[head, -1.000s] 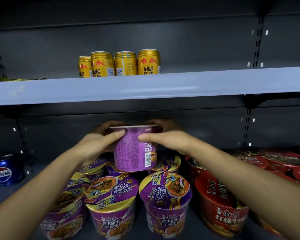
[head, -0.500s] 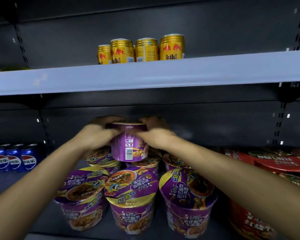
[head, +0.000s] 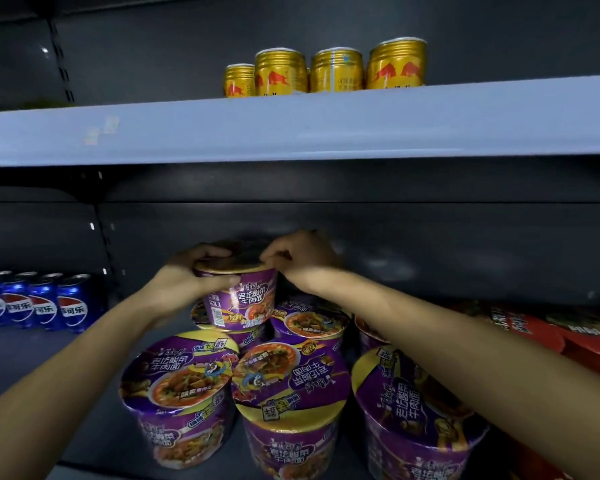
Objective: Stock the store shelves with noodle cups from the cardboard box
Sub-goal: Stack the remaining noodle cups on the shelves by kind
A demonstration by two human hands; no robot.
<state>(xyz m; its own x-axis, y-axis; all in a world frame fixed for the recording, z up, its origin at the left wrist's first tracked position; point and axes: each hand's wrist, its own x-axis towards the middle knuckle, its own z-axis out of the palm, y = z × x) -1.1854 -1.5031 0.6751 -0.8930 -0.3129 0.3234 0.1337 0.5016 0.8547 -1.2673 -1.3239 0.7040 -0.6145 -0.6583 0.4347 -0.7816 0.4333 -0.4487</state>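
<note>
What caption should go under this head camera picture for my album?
Left hand and right hand hold a purple noodle cup over stacked cups, under gold cans.

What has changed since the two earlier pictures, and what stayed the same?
The purple noodle cup went down and farther back, onto the rear cups, and was turned so its front label faces out. The left hand and right hand moved from its sides up to its rim and still hold it. The front purple cups, gold cans and blue cans stayed put.
</note>
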